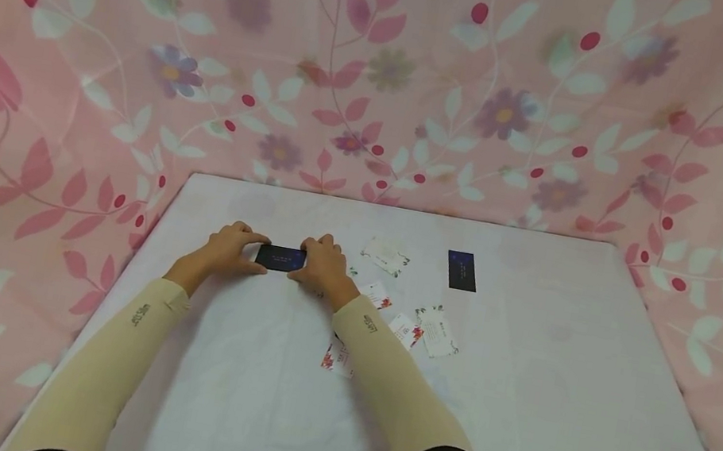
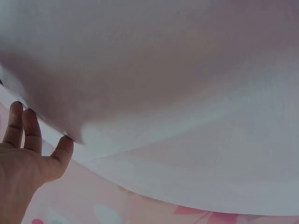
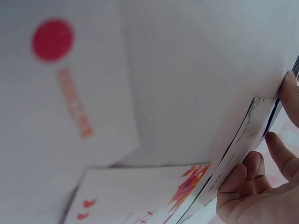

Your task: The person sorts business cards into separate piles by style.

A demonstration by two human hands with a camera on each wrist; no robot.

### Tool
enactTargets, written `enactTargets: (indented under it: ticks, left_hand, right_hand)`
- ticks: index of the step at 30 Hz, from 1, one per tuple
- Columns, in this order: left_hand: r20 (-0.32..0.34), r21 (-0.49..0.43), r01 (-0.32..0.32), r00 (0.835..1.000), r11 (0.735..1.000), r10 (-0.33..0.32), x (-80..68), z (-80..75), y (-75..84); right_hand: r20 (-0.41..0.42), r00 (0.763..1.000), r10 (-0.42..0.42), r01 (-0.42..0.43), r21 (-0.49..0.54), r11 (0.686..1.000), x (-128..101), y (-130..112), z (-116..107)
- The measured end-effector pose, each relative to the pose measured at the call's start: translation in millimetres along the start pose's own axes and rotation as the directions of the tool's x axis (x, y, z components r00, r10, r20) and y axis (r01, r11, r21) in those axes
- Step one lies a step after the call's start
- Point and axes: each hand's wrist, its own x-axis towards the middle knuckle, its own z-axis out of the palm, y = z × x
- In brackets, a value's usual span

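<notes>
A dark blue-black card lies flat at the left of the white table, between both hands. My left hand holds its left end, with thumb and forefinger at the near and far corners. At the right end, my right hand grips the card the same way. In the left wrist view, the left hand has its fingertips down at the table surface. The right wrist view shows the right hand at the card's thin dark edge, with a white card beside its curled fingers.
A second dark card lies farther right. White cards with leafy corners and red-flowered cards are scattered around the right forearm. Pink floral cloth stands behind the table.
</notes>
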Motion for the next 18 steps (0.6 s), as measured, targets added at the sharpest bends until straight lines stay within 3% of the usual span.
enactTargets:
  ticks: [10,18]
  left_hand:
    - [-0.039,-0.076,-0.040,0.999,0.996,0.037,-2.5,-1.9,0.7]
    - [-0.034,-0.091,-0.035,0.999,0.995,0.032,-3.4,-2.4,0.8]
  right_hand:
    - [-0.008,1.000,0.004,-0.004,0.017,1.000,-0.5,0.8,-0.5]
    - [-0.004,1.000,-0.012,0.012,0.005,1.000,0.3,1.6,0.0]
